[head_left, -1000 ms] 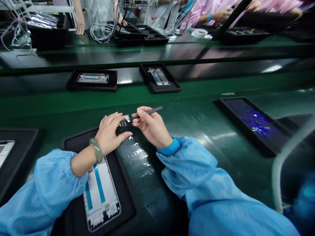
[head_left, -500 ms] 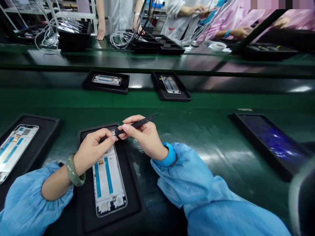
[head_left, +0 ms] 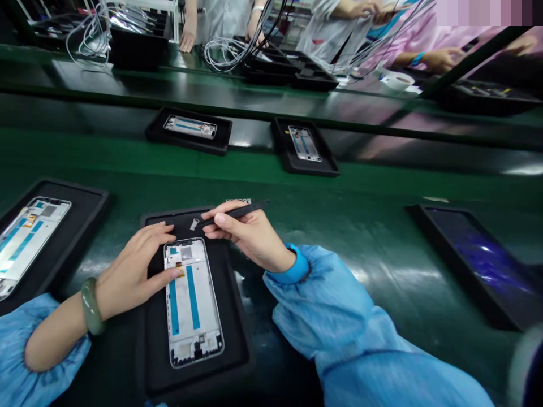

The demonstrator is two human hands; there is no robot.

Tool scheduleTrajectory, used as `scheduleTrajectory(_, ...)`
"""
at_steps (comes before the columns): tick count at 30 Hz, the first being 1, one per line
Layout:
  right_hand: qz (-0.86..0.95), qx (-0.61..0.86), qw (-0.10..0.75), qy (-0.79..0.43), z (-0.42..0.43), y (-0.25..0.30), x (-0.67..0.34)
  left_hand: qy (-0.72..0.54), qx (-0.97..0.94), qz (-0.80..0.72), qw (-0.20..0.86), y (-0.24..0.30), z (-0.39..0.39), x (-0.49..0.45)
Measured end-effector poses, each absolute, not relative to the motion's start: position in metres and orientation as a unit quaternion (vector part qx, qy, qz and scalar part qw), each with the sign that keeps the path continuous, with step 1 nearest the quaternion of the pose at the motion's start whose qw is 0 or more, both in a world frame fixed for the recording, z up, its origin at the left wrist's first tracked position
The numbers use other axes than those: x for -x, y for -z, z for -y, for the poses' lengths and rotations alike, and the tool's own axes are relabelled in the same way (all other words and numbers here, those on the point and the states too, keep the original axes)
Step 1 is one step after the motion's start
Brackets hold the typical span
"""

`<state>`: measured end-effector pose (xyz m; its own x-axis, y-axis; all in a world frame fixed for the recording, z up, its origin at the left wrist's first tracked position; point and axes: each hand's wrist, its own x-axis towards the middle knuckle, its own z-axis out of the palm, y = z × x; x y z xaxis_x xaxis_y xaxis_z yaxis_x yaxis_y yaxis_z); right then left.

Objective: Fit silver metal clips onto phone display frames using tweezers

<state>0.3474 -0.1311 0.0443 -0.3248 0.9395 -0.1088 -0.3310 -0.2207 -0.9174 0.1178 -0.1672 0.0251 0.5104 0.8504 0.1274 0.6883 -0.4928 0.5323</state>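
Observation:
A silver phone frame [head_left: 207, 305] with two blue strips lies in a black tray [head_left: 237, 339] before me. My left hand [head_left: 136, 268] is open over the tray's left side, its thumb stretched to the frame's upper left edge. In my right hand [head_left: 250, 234] is a pair of slim black tweezers [head_left: 242, 211], pinched between thumb and fingers above the tray's upper right corner. A small pale grey piece [head_left: 194, 224] shows at the tweezers' tip, just above the frame's top end. Whether the tips grip it is too small to tell.
Another phone frame [head_left: 23, 249] lies in a tray at left. Two more trays [head_left: 220, 146] [head_left: 307, 167] with frames stand farther back. At right is a tray [head_left: 470, 282] with a shiny dark panel. A row of small pale pieces [head_left: 238, 201] lies behind my right hand. People work across the line.
My left hand has let go near the small piece, drawn back left and down, and opened. The phone frame's top end is now uncovered. My right hand still holds the tweezers; the view has shifted slightly.

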Motion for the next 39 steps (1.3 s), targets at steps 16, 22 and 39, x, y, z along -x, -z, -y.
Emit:
scheduleTrajectory(16,0.491,0.431,0.383,-0.653,0.121,-0.022,-0.319,-0.183,-0.867,-0.44,0.146,-0.012,0.172,-0.113)
scheduleTrajectory(22,0.541,0.449,0.356,-0.615,0.123,-0.023,-0.319,-0.183,-0.868,-0.435,0.151,-0.013,0.172,-0.113)
scheduleTrajectory(39,0.6,0.46,0.313,-0.574,0.125,-0.023,-0.321,-0.179,-0.876,-0.422,0.147,-0.015,0.171,-0.113)
